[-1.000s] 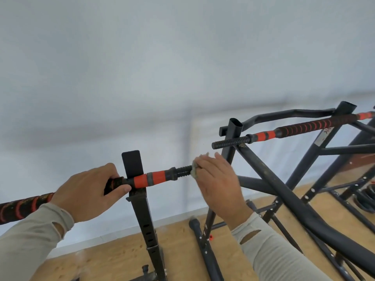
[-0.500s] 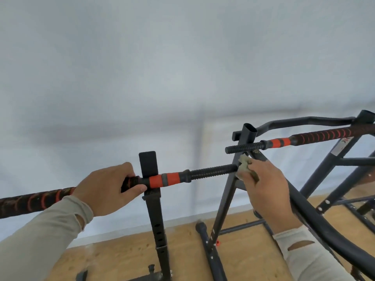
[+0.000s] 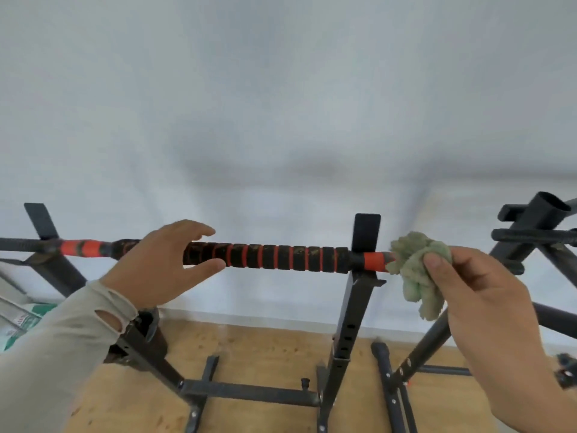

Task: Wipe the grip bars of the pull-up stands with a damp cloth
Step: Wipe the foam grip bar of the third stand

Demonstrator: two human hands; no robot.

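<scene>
Green cloth (image 3: 416, 270) bunched in my right hand (image 3: 487, 310) at centre right touches the grip bar (image 3: 281, 256) end; my left hand (image 3: 159, 264) hovers spread, gripping nothing, so the unsteadied bar may roll when wiped.

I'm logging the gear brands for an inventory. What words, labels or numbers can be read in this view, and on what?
None can be read.
Green and white package at the left edge: it carries print, too blurred to read.
Grip bar and stand upright: no lettering shows.
</scene>
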